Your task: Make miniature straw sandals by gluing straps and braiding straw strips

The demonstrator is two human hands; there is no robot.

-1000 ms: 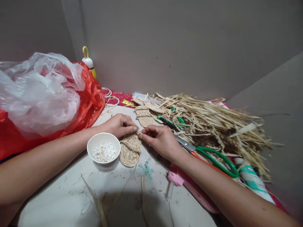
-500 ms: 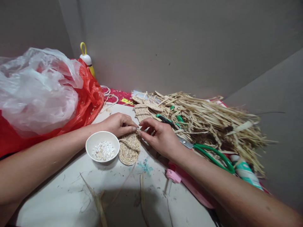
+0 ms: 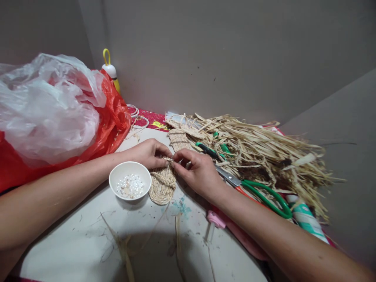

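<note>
A small woven straw sandal [image 3: 163,188], with a coiled oval sole and a braided strap across it, lies on the white table between my hands. My left hand [image 3: 152,153] is closed in a pinch at its far end. From the other side, my right hand [image 3: 197,169] pinches at the same spot, fingertips almost touching the left ones. A pale bit shows between the fingertips, too small to name. Close by my left wrist stands a white bowl [image 3: 114,184] holding small pearly beads [image 3: 131,186].
Behind the hands lies another woven straw piece [image 3: 178,140]. A heap of dry straw [image 3: 252,141] fills the back right, with green-handled scissors [image 3: 266,194] before it. A pink tool [image 3: 216,219] lies nearer. Plastic bags [image 3: 53,113] bulk at left, beside a yellow-and-white bottle [image 3: 110,71].
The view has shifted slightly. Both hands stay at the sandal's far end, and more of the pale bit now shows between the fingertips.
</note>
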